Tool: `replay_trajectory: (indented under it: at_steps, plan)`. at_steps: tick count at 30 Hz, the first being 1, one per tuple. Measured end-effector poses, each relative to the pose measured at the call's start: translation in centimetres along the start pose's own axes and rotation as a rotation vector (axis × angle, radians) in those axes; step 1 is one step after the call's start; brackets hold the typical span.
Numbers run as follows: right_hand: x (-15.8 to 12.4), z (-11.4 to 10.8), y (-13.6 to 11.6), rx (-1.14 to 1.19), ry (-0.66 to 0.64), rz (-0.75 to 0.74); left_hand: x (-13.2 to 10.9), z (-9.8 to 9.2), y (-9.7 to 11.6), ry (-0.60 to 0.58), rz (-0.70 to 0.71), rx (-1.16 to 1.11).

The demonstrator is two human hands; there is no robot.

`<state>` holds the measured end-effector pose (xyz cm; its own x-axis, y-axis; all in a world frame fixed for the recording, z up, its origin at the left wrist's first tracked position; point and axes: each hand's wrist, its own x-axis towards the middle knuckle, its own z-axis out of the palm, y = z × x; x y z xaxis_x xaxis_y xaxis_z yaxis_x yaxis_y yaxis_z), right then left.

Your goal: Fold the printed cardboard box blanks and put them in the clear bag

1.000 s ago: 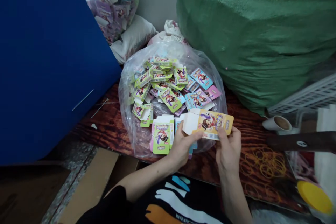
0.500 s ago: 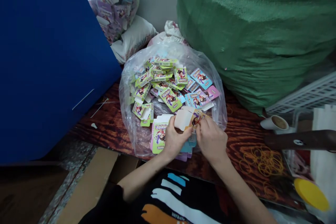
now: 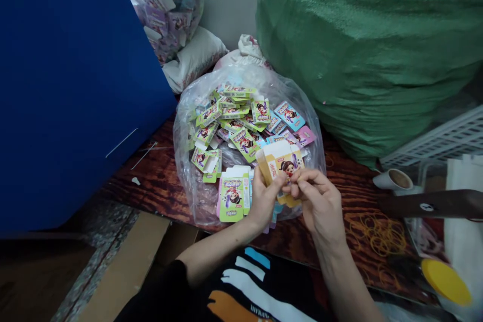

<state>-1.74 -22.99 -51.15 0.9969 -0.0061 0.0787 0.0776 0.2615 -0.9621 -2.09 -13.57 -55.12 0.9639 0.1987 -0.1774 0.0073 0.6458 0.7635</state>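
A yellow printed card box point(image 3: 281, 158) with a cartoon girl, its white flaps standing out at the top, is gripped in my left hand point(image 3: 264, 201) by its left side. My right hand point(image 3: 320, 198) has thumb and forefinger pinched at the lower right of the same box. Just left of my left hand lies a stack of flat, unfolded green box blanks point(image 3: 231, 196), with pink and blue ones showing under it. Beyond both hands, a clear plastic bag point(image 3: 188, 181) bears a heap of small folded boxes point(image 3: 243, 142) in green, blue and pink.
A large green sack point(image 3: 362, 50) bulges at the back right. On the left stands a blue panel point(image 3: 83, 90). To the right are a paper cup point(image 3: 394, 179), yellow rubber bands point(image 3: 379, 231) and a yellow lid point(image 3: 446, 280). Another filled clear bag point(image 3: 166, 10) stands behind.
The yellow box has turned to show its printed front and its flaps spread at the top. My right hand has shifted right and down the box, with its fingers now visible.
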Motion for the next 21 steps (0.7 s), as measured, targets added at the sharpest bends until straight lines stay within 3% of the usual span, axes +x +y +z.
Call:
replay_trajectory:
  at_steps: [4,7,10,14,21]
  plan:
    - [-1.7,0.2,-0.2,0.012,-0.031,0.003,2.0,0.4,1.7,-0.011,0.05,-0.012]
    - [-3.2,-1.0,0.0,-0.089,-0.061,0.04,3.2,0.7,3.7,-0.006,0.059,-0.113]
    - [-3.9,-3.0,-0.2,-0.287,-0.044,0.065,3.5,0.6,4.9,-0.034,-0.083,-0.175]
    - [-3.8,-5.1,-0.9,-0.414,0.023,-0.017,3.2,0.4,5.0,-0.136,-0.309,-0.155]
    - [-5.4,-2.5,1.8,-0.24,0.136,-0.027,2.8,1.7,4.0,0.053,-0.251,-0.302]
